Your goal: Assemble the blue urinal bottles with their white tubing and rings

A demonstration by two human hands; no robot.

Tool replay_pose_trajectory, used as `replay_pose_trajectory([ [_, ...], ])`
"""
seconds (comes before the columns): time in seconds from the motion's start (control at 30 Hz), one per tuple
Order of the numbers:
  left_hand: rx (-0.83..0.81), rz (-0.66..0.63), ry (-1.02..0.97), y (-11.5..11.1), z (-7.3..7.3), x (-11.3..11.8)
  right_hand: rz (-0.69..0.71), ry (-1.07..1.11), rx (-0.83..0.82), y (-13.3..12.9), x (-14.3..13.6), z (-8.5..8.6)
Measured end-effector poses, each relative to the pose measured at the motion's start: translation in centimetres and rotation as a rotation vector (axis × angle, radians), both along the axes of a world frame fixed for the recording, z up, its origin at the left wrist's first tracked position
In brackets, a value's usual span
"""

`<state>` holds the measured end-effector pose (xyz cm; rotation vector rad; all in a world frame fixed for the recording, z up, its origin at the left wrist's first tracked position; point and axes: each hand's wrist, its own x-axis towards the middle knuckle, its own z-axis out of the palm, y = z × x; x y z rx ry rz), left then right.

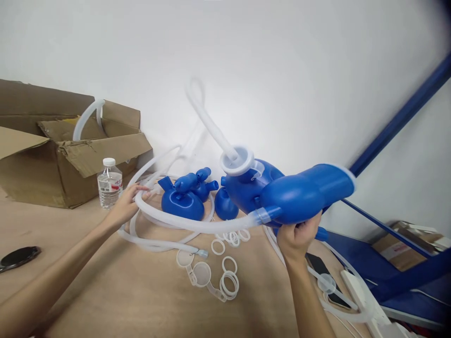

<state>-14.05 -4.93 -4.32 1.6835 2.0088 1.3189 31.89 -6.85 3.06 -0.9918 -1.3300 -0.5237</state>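
My right hand [299, 234] grips a blue plastic urinal [299, 195] from below, holding it above the table with its wide mouth to the right. A translucent white hose [197, 227] is joined to its spout by a clear connector. The hose curves left to my left hand [128, 204], whose fingers are closed around it. Behind the held urinal stands another blue vessel [241, 192] with a white collar [237, 161] and a hose end in its mouth. Several blue parts [181, 203] lie between my hands. White rings [229, 284] and clear caps [202, 274] lie nearer me.
An open cardboard box [31, 173] with a hose in it stands back left, a water bottle [110, 183] beside it. A dark round object [20, 257] lies at left. A phone [327, 277] and a power strip [362, 300] are at right, near blue metal framing [401, 112].
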Motion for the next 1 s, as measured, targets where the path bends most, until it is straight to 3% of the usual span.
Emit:
replay_pose_trajectory([
  [0.17,-0.03,-0.03,-0.102,-0.3,-0.6,-0.1,-0.019,-0.097,-0.03,-1.6,2.4,-1.9],
  [0.47,0.332,-0.145,-0.109,-1.0,3.3,2.6,-0.236,0.254,-0.04,-4.5,6.8,-5.0],
  [0.6,0.413,-0.065,-0.043,-0.2,3.8,2.8,-0.13,0.131,-0.155,-5.0,7.9,-6.7],
  [0.73,0.365,-0.064,-0.013,0.6,3.7,2.1,-0.004,0.014,-0.227,-4.8,7.7,-9.9],
  [0.87,0.327,-0.202,0.034,0.0,4.5,2.0,-0.077,0.17,-0.212,-4.8,7.8,-11.7],
  [1.0,0.4,-0.41,0.177,-1.0,6.4,3.5,-0.248,0.481,-0.047,-5.0,9.3,-10.5],
])
